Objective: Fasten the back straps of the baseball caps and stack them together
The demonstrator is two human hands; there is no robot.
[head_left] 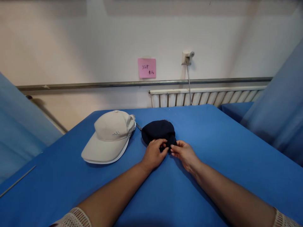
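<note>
A dark navy fabric piece (158,130), rounded and cap-like, lies on the blue-covered table; no brim shows on it. My left hand (155,154) rests on its near edge, fingers curled down onto the cloth. At its near right corner my right hand (186,155) pinches a small bunched part between thumb and fingers. My fingers hide part of that corner. Just left of the dark piece sits a cream baseball cap (112,127), crown up, its brim pointing toward the near left. A thin grey strap shows between the two.
The blue table cover (213,189) spreads under everything. A thin rod (17,181) lies at the left edge. Behind are a wall rail (106,84), a white radiator (208,97), a plugged socket (186,58) and a pink note (146,68). Blue curtains (279,91) hang at both sides.
</note>
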